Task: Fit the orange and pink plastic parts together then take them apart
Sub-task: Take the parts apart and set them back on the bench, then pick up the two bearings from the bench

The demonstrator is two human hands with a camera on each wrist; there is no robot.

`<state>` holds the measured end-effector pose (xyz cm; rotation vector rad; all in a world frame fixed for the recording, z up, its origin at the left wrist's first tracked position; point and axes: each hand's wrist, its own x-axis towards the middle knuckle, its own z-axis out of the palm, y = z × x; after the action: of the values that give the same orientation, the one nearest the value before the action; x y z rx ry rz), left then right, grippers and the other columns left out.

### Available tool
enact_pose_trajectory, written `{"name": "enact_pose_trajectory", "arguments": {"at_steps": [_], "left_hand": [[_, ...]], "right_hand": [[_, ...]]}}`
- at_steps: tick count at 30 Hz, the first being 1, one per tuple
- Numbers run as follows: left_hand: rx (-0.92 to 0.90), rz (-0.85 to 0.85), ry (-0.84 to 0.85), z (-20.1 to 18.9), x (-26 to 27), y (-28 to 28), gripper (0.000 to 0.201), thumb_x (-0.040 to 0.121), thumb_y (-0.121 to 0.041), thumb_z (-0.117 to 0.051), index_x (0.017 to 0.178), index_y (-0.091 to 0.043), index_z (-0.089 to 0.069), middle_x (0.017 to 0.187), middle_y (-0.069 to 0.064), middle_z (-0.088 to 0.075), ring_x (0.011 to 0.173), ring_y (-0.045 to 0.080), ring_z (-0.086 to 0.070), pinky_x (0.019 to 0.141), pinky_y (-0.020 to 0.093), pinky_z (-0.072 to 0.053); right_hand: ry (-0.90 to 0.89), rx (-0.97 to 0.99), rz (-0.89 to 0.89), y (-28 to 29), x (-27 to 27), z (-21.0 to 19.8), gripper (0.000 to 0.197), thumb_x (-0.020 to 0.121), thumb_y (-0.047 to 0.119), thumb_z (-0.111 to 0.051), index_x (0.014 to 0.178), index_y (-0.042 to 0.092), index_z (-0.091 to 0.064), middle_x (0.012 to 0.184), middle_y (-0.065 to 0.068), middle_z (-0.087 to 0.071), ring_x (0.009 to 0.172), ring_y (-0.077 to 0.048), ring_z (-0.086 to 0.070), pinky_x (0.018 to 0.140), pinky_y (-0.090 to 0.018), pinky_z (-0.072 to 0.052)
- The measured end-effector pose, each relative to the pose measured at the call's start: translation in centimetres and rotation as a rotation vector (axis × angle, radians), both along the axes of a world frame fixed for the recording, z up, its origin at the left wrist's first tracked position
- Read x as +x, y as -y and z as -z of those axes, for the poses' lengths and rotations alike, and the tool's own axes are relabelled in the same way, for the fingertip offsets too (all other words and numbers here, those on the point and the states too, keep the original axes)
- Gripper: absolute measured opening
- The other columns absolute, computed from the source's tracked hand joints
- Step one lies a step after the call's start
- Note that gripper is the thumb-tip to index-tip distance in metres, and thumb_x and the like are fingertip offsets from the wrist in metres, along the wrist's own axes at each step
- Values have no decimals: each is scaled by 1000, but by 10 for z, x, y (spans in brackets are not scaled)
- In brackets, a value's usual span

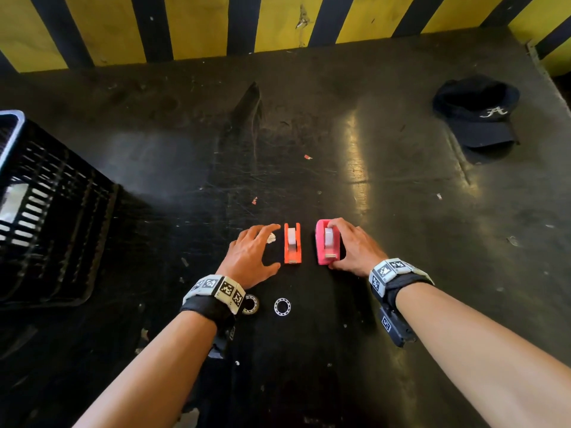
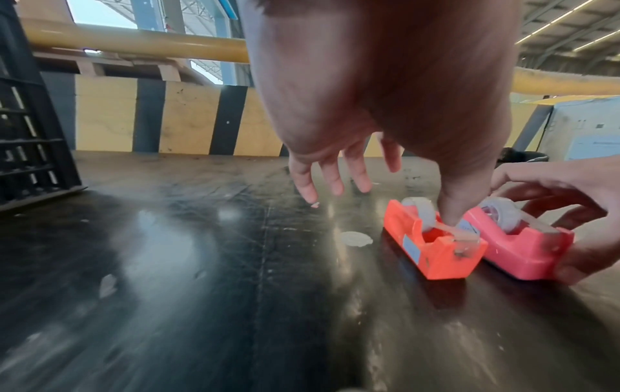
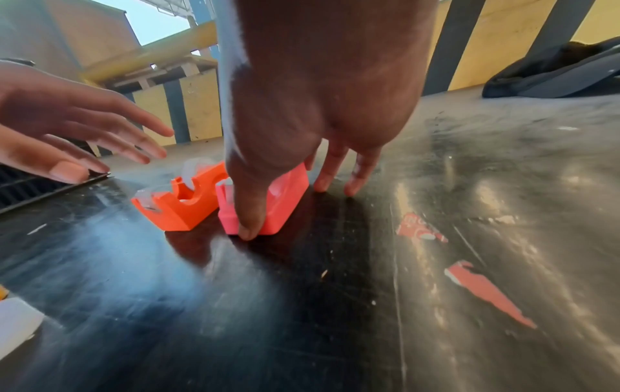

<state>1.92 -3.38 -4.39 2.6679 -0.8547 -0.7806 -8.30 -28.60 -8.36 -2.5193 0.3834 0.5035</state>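
Note:
Two small tape dispensers stand side by side on the dark table, a narrow gap between them. The orange dispenser (image 1: 292,247) (image 2: 432,249) (image 3: 181,204) carries a clear tape roll and nobody holds it. My left hand (image 1: 262,248) (image 2: 436,185) hovers just left of it with fingers spread and relaxed. My right hand (image 1: 343,247) (image 3: 275,148) grips the pink dispenser (image 1: 324,242) (image 2: 526,249) (image 3: 285,201), thumb at its near end and a finger over its far end. The other fingers touch the table beside it.
A black slatted crate (image 1: 46,211) stands at the left. A black cap (image 1: 475,115) lies at the far right. Two white rings (image 1: 282,306) (image 1: 251,305) lie near my left wrist. A yellow and black striped wall (image 1: 200,26) closes the far side.

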Motion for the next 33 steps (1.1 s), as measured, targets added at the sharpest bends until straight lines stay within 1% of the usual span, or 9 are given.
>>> {"name": "enact_pose_trajectory", "arguments": {"at_steps": [2, 6, 8, 10, 12, 18, 24, 29, 33], "left_hand": [[9, -17, -19, 3, -1, -5, 91, 86, -41, -76, 159, -36, -21, 164, 3, -34, 151, 29, -33, 120, 55, -36], [49, -49, -50, 6, -3, -18, 88, 85, -42, -77, 156, -36, -26, 161, 4, -38, 146, 29, -40, 116, 55, -41], [76, -59, -76, 8, -6, -27, 84, 83, -42, -79, 152, -34, -31, 156, 4, -42, 143, 27, -44, 113, 55, -44], [113, -41, -111, 12, -14, -39, 81, 80, -43, -81, 146, -33, -37, 150, 3, -47, 137, 26, -49, 111, 53, -45], [158, -5, -139, 18, -25, -50, 81, 75, -44, -84, 142, -34, -40, 143, 2, -50, 131, 25, -52, 108, 52, -47], [179, 15, -63, 35, -57, -77, 64, 80, -32, -80, 138, -32, -51, 139, 2, -51, 127, 27, -53, 104, 46, -50], [75, -51, -38, 35, -54, -94, 51, 85, -29, -76, 132, -28, -58, 127, 4, -58, 116, 25, -61, 97, 43, -55], [-6, -121, 59, 15, -4, -87, 44, 86, -33, -74, 128, -24, -63, 122, 8, -62, 113, 29, -64, 95, 46, -55], [2, -141, 96, 11, 32, -72, 46, 88, -35, -73, 131, -25, -60, 126, 7, -61, 117, 28, -61, 96, 45, -53]], "right_hand": [[-4, 11, 9, -2, -2, 0, 104, 67, 28, -93, 145, 36, -23, 152, -4, -44, 130, -31, -52, 102, -48, -50], [36, -74, -3, -17, -4, -10, 124, 64, 39, -94, 153, 38, -9, 167, -5, -12, 146, -38, -35, 113, -62, -39], [216, -121, -66, -34, -7, -17, 101, 69, 45, -87, 149, 30, -27, 158, -7, -29, 139, -33, -43, 108, -59, -45], [366, -83, -192, -55, -12, -19, 60, 78, 43, -76, 129, 24, -51, 131, -3, -54, 116, -26, -57, 93, -51, -54], [321, -2, -343, -79, -20, -17, 35, 84, 36, -72, 114, 23, -60, 114, 0, -60, 100, -22, -60, 84, -46, -55], [-10, -8, -419, -126, -49, 10, 64, 86, 33, -77, 143, 34, -46, 136, 1, -47, 116, -21, -52, 94, -42, -53], [104, -117, -382, -149, -50, 9, 43, 93, 28, -64, 135, 29, -55, 126, 0, -57, 112, -26, -57, 91, -44, -45], [246, -190, -301, -159, 13, -21, 38, 90, 26, -68, 127, 28, -60, 122, 0, -64, 112, -26, -59, 101, -46, -40], [175, -355, -252, -161, 62, -27, 41, 89, 28, -71, 129, 26, -61, 124, -1, -67, 118, -29, -59, 100, -49, -39]]}}
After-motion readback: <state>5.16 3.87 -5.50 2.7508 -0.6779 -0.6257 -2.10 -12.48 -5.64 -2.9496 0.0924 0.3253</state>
